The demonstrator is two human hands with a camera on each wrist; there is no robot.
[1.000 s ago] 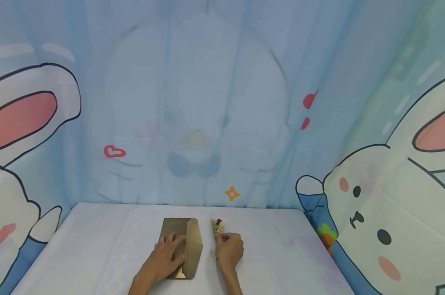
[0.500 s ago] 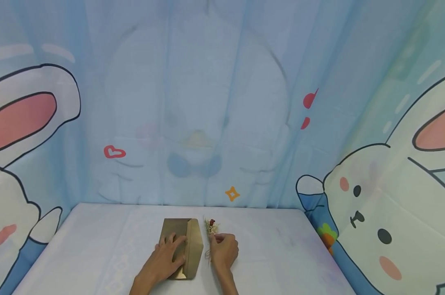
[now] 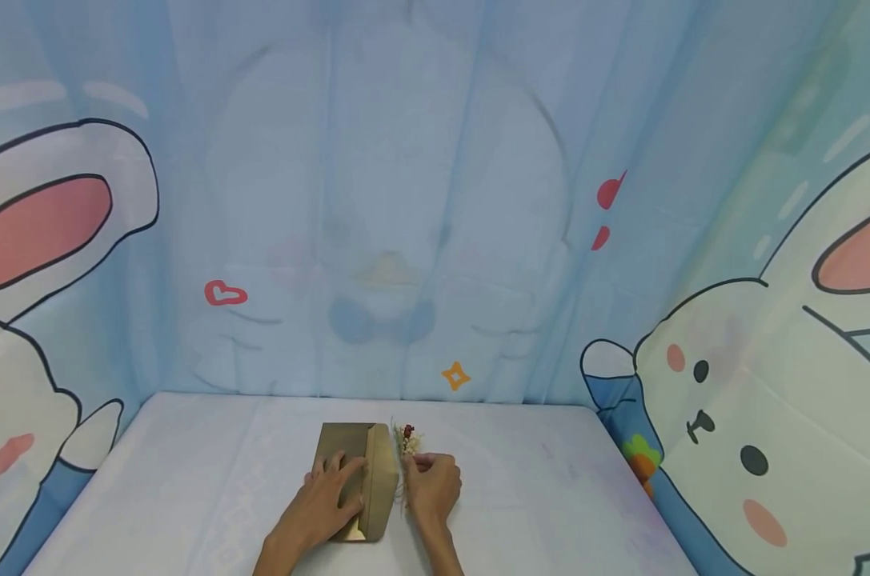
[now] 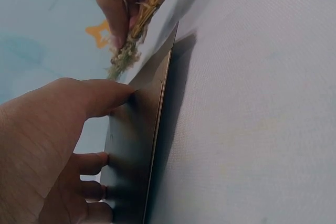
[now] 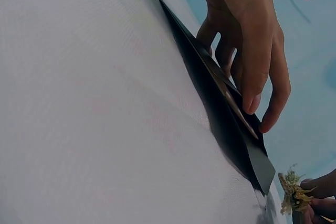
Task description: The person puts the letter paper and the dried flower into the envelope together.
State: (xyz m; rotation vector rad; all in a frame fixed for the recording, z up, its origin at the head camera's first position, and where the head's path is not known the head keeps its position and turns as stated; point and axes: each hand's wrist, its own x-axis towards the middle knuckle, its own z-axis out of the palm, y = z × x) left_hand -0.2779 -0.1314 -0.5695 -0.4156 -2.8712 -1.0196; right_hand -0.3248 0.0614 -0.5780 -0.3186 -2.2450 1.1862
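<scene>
A gold envelope (image 3: 382, 474) lies on the white-covered table with its flap side toward the right. My left hand (image 3: 318, 502) rests on it with fingers spread, fingertips touching its surface. Just right of the flap, my right hand (image 3: 435, 486) pinches a small bunch of dried flowers (image 3: 409, 440) with a dark red bloom. In the left wrist view, the bunch's tied stems (image 4: 144, 17) show beyond the envelope (image 4: 134, 145). The right wrist view shows the envelope's opening (image 5: 231, 98) standing slightly apart beneath the left fingers. The lower stems are partly hidden by the right hand in the head view.
A white cloth (image 3: 550, 488) covers the table. Behind it hangs a pale blue curtain (image 3: 384, 200) with a printed rabbit (image 3: 730, 432) on the right and another printed rabbit (image 3: 24, 400) on the left.
My right hand has moved left with the dried flower bunch, bringing it close beside the envelope's flap. The left hand and the envelope have stayed in place.
</scene>
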